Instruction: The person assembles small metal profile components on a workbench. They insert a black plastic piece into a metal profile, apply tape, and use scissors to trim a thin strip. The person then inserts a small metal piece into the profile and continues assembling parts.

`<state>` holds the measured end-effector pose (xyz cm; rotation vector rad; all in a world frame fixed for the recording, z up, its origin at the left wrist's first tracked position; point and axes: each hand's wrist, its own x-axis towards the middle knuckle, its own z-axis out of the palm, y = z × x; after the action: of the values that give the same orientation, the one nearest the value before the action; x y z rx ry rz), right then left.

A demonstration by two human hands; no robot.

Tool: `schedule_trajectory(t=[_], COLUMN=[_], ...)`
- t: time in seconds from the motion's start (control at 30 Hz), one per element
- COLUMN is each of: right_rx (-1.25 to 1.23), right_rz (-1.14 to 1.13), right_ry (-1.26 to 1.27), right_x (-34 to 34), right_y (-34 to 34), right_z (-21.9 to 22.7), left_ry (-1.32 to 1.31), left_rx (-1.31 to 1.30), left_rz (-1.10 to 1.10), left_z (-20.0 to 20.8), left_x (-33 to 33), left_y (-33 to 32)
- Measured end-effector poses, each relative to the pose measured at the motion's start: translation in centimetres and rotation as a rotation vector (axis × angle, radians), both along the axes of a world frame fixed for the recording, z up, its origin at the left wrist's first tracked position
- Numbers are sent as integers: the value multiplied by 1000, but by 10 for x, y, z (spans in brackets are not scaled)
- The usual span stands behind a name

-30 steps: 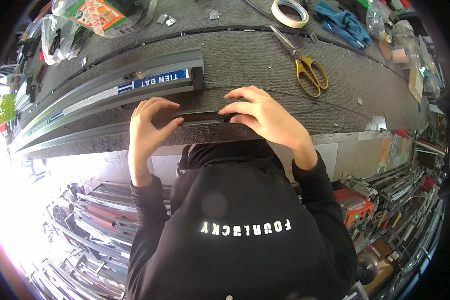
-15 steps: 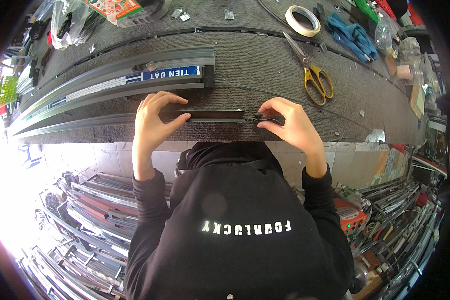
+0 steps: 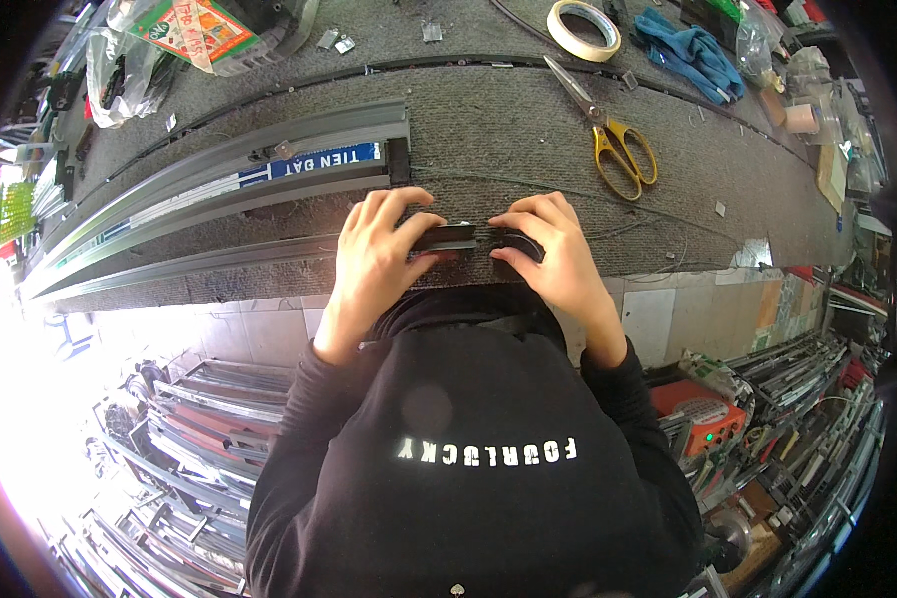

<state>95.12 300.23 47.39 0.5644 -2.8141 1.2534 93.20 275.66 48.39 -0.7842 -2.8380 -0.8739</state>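
Observation:
A long dark metal profile lies along the near edge of the workbench, its right end in front of me. My left hand is closed round it near that end, thumb on the near side and fingers on the far side. Just right of the end, my right hand has thumb and fingers curled round something small and dark, too hidden to name. A thin dark cord trails rightward over the bench from beside the right hand.
Several more profiles, one with a blue-and-white label, lie behind to the left. Yellow-handled scissors, a tape roll and a blue cloth rest at the back right. Racks of metal bars and an orange machine stand below the bench.
My left hand has slid right along the profile to near its end and closed on it. My right hand has shifted slightly left, so the hands are closer together. The view has shifted a little.

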Motion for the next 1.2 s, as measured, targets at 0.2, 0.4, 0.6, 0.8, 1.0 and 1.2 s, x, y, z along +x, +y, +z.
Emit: schedule_trajectory(t=[0.2,0.4,0.6,0.8,1.0,1.2], right_rx=[-204,-273,-368,-414,-570,-785], right_rz=[-77,-110,-111,-50,-7,64], right_ry=[66,91,95,94,-22,-471], right_x=[5,6,4,1,-2,-10], right_y=[-17,-17,-19,-18,-20,-17], right_z=[3,18,25,23,10,8], left_ry=[78,103,90,61,107,-101], left_rx=[9,3,-1,-25,-25,-29], left_rz=[-50,-50,-84,-93,-166,-152], left_z=[12,38,47,51,50,62], left_x=[-2,-2,-5,-4,-1,-4], left_y=[-1,1,0,1,1,1])
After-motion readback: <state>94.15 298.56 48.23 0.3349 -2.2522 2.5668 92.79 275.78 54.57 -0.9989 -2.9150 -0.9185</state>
